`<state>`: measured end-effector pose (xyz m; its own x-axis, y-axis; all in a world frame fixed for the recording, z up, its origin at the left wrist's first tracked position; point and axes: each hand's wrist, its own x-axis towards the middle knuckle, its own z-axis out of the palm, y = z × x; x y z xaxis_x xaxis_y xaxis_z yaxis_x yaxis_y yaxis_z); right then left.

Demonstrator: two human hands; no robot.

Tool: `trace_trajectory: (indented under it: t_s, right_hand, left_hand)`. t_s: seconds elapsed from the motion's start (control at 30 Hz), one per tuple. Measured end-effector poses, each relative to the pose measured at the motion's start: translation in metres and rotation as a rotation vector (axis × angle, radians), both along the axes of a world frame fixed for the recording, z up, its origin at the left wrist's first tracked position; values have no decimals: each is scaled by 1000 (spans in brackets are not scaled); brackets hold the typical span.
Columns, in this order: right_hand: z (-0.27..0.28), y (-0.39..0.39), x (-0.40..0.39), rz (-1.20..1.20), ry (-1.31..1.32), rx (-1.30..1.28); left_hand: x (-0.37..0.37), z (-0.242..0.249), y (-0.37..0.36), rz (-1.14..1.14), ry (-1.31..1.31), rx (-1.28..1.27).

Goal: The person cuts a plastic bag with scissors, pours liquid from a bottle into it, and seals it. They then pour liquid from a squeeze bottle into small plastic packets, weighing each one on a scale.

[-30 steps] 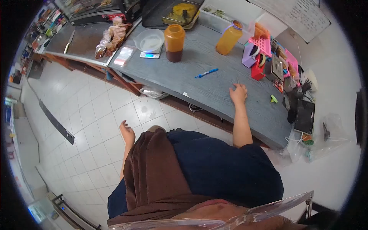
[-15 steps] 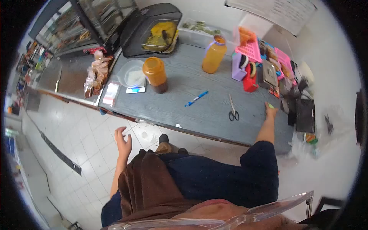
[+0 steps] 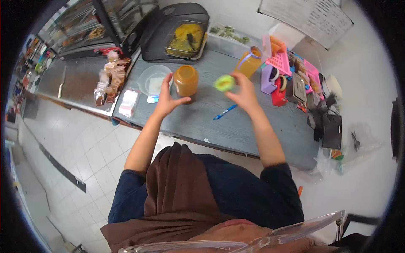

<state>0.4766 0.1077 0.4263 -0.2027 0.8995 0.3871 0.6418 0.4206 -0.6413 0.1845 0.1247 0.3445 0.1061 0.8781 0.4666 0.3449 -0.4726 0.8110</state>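
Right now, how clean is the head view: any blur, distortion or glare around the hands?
Head view: strong fisheye bending, black vignette at the corners. The green thing in the right hand is motion-blurred, shape unclear. The left hand on the orange jar is fairly sharp. Lighting even and soft, mild sheen on the floor tiles.

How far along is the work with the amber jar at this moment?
Done: the right hand holds a small green roll above the counter. In hand: the left hand grips the amber jar. Left: the jar's lid is on; the blue pen lies untouched.
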Motion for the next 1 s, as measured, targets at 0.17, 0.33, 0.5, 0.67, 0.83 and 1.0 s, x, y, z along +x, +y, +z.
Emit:
trace_trajectory:
  t_s: [0.17, 0.33, 0.5, 0.67, 0.83, 1.0]
  right_hand:
    - [44, 64, -77, 383, -257, 162]
    - [41, 67, -104, 484, -331, 69]
    - [33, 45, -110, 395, -299, 124]
    - [25, 28, -106, 365, -258, 283]
    - [6, 22, -84, 289, -85, 226]
    - [11, 16, -86, 307, -9, 69]
  left_hand:
    - [8, -4, 34, -205, -124, -151]
    - [4, -18, 42, -236, -128, -122]
    - [-2, -6, 38, -342, -41, -214]
    - [-5, -4, 31, -452, -91, -280]
    - [-4, 0, 21, -471, -87, -261]
    - [-1, 8, 18, -628, -164, -381]
